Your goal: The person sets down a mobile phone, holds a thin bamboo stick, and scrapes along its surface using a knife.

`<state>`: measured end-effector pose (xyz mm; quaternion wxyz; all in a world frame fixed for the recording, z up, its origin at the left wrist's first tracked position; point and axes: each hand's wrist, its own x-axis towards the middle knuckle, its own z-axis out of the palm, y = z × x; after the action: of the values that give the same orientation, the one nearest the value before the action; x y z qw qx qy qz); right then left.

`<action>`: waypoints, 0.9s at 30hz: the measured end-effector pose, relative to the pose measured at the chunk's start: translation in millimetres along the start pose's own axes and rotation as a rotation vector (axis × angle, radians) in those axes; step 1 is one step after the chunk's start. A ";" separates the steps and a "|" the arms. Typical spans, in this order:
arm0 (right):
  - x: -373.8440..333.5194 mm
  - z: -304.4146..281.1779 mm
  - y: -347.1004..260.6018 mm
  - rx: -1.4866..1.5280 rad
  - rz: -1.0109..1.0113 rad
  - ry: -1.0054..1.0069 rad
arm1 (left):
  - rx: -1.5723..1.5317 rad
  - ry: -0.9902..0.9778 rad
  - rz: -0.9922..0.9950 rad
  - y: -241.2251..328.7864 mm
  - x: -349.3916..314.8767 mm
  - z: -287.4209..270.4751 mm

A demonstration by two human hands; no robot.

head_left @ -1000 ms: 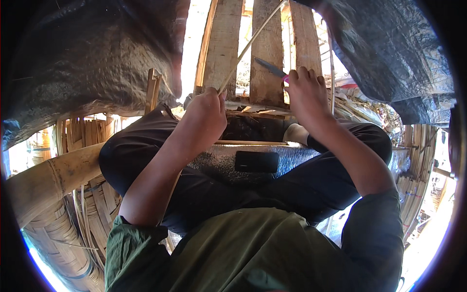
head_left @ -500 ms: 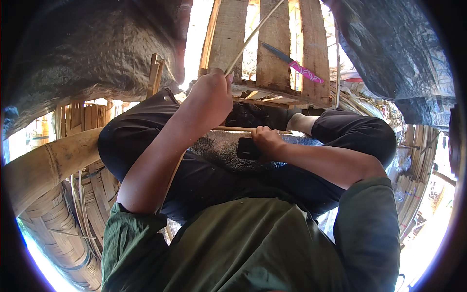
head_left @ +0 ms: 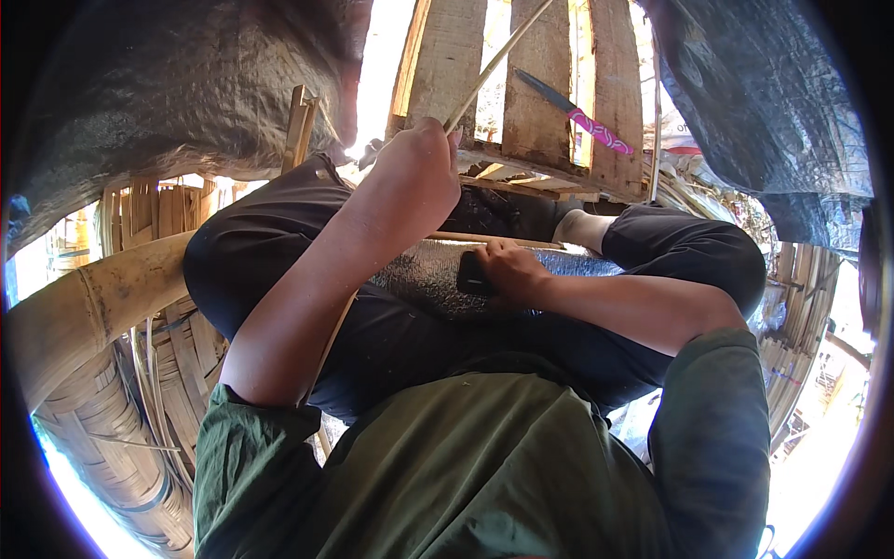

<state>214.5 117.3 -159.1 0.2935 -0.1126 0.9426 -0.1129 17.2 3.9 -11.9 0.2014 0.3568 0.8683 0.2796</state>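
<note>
My left hand (head_left: 421, 177) is closed round a thin, pale bamboo strip (head_left: 496, 63). The strip slants up from its fingers to the far right, and a length shows again beside my left forearm. Lower and to the right, my right hand (head_left: 510, 270) curls its fingers over a black blocky thing (head_left: 474, 274), whose kind I cannot make out. Just beyond those fingers a light bamboo stick (head_left: 466, 238) lies crosswise over a silvery sheet (head_left: 414, 279) between my legs. Whether the right fingers touch this stick is unclear.
A knife with a pink patterned handle (head_left: 601, 130) lies on a slatted wooden platform (head_left: 538, 93) ahead. A thick bamboo pole (head_left: 102, 298) runs in at the left. Dark plastic sheeting (head_left: 186, 84) hangs at both sides. Woven bamboo (head_left: 102, 438) stands low on the left.
The view has shifted a little, so the platform and knife sit further right. My left hand has risen slightly with the strip. The black thing in my right hand has tilted more upright.
</note>
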 end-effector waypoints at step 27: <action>33.1 -23.8 44.4 0.755 -0.014 -0.053 | -0.012 -0.029 0.002 4.5 -1.5 -6.0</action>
<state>167.7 153.7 -169.9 0.3378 -0.0059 0.8260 -0.4512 17.2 3.4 -4.3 0.2160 0.3606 0.8632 0.2797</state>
